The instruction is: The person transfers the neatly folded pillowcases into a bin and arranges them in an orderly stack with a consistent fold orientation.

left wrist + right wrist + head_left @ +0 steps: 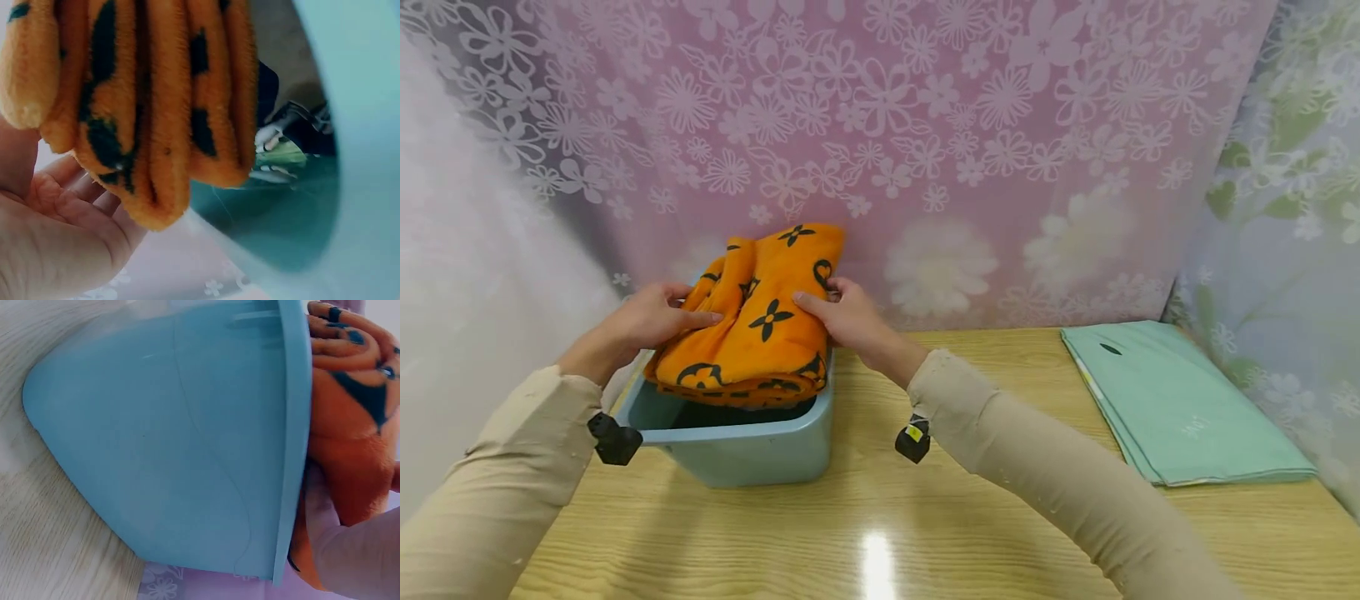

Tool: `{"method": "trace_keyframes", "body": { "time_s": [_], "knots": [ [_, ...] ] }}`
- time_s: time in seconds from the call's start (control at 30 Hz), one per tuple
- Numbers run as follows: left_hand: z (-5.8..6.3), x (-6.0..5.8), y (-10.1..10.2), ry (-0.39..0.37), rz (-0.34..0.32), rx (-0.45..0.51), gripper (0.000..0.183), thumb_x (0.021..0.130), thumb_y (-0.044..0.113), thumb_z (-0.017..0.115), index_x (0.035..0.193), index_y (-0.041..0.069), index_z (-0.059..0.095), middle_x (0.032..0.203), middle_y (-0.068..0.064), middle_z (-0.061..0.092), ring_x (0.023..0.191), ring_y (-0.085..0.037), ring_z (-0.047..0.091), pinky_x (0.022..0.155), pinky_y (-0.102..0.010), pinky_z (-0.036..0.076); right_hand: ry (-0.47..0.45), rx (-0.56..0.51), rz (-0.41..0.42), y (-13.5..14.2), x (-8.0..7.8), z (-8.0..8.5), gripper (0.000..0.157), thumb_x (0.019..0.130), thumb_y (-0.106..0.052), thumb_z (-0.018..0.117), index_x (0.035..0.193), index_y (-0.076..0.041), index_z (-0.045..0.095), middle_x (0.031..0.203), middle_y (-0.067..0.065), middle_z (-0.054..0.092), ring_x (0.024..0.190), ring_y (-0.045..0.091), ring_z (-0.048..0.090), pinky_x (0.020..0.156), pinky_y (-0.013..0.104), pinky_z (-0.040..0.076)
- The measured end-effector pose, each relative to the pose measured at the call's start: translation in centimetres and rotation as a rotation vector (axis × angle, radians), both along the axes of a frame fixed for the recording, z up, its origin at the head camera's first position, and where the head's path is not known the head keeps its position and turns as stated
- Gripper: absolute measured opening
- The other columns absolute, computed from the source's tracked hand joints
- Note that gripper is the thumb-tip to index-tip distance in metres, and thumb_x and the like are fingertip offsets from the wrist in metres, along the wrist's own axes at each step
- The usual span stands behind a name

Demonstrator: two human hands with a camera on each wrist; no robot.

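Note:
A folded orange plush blanket (767, 292) with a dark flower-and-letter pattern sits tilted in the mouth of a light blue plastic bin (752, 457). My left hand (658, 319) grips its left side, thumb on top; in the left wrist view the fingers go behind the layered folds. On the opposite side my right hand (855, 323) holds the blanket with the thumb over it. The right wrist view has a finger tucked between the blanket (350, 419) and the bin's rim. Something dark (730, 415) lies inside the bin, mostly covered.
A folded mint-green cloth (1187, 408) lies on the right of the wooden table (970, 517). Pink floral curtain (925, 167) hangs behind the table, with more sheer fabric along both sides. Small black wrist cameras sit below each sleeve.

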State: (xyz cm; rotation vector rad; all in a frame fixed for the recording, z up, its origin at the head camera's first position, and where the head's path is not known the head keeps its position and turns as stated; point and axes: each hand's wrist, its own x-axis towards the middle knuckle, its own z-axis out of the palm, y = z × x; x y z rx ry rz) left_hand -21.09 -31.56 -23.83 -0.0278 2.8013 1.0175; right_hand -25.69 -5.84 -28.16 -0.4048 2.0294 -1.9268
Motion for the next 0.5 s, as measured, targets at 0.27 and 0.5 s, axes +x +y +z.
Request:
{"method": "trace_keyframes", "body": {
  "time_s": [0.27,0.5],
  "knots": [
    [-1.1,0.2,-1.2,-0.056,0.004,0.018,0.055,0.090,0.040,0.066,0.122,-0.003,0.055,0.106,-0.013,0.061,0.085,-0.022,0.056,0.068,-0.030,0.051,0.139,0.297,0.026,-1.0,0.2,-0.2,0.068,0.093,-0.038,0.062,0.144,-0.001,0.038,0.136,0.011,0.050,0.115,0.021,0.054,0.094,0.033,0.046],
    [-1.6,0.1,-1.4,-0.075,0.004,0.019,0.057,0.089,0.040,0.066,0.124,-0.004,0.054,0.113,-0.017,0.060,0.087,-0.020,0.059,0.071,-0.032,0.052,0.208,0.423,0.052,-1.2,0.2,0.1,0.062,0.094,-0.040,0.059,0.141,-0.003,0.044,0.131,0.009,0.054,0.108,0.017,0.057,0.089,0.029,0.048]
  ]
}}
